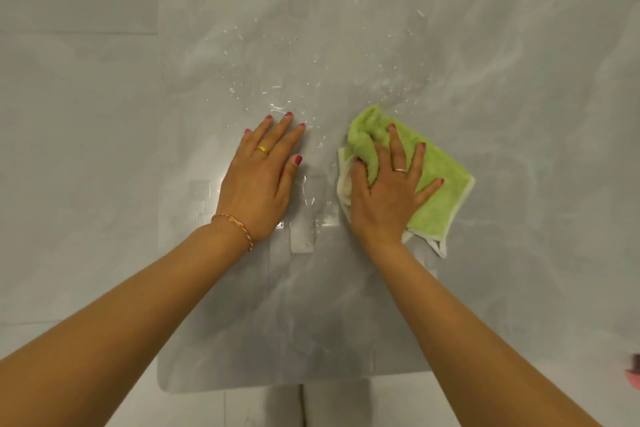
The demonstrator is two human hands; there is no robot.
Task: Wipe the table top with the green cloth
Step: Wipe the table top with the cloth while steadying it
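The green cloth [438, 180], edged in white, lies crumpled on the glossy grey table top [346, 28], right of centre. My right hand [388, 191] presses flat on the cloth with fingers spread, and a fold of it bunches up between thumb and forefinger. My left hand [259, 177] rests palm down on the bare table to the left of the cloth, fingers apart, holding nothing. Water droplets [277, 94] are scattered over the table just beyond both hands.
The table's left edge [158, 149] runs down the frame, with pale floor tiles [69, 149] beyond it. Its rounded near edge [277, 388] is below my forearms. A pink object [633, 374] shows at the right border.
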